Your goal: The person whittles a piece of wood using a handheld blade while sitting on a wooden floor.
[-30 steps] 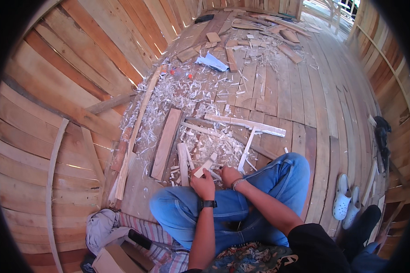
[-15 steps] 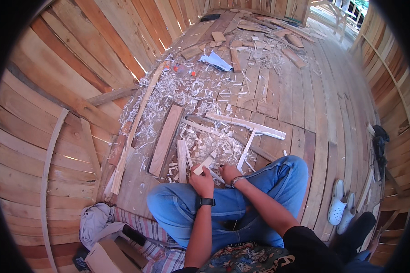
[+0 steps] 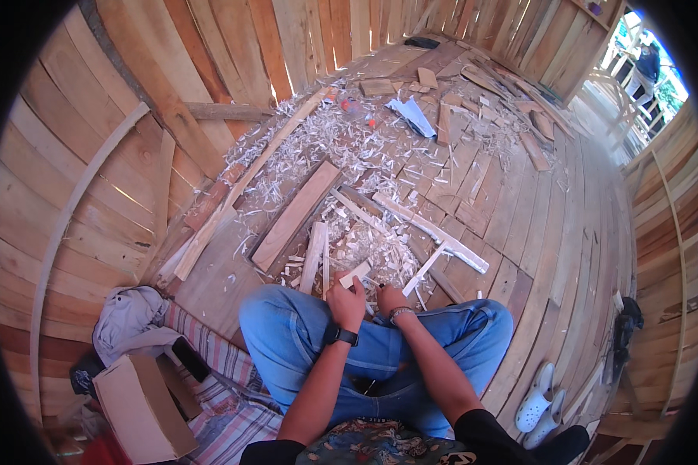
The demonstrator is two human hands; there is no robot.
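Note:
Wrapped round a small pale wood block [image 3: 356, 273], my left hand [image 3: 344, 301] is over my crossed legs. Beside it, my right hand [image 3: 392, 299] is closed on a small dark-handled tool [image 3: 381, 286]; its working end is too small to make out. The tool's tip side faces the block, and I cannot tell whether they touch. Pale wood chips [image 3: 376, 246] lie heaped on the floor just beyond both hands. A short wood strip [image 3: 313, 256] rests left of the heap, and a thin stick [image 3: 424, 268] on its right.
A wide plank [image 3: 296, 217] and a long pale batten [image 3: 434, 232] lie ahead. Curled shavings [image 3: 287, 147] spread toward the left wall. A cardboard box [image 3: 143, 407] stands at lower left, pale clogs [image 3: 537, 399] at lower right. A person [image 3: 644, 68] is outside the doorway.
My view has swung, so the floor and planks sit differently and the person beyond the doorway shows more. Both hands keep their grips, close together.

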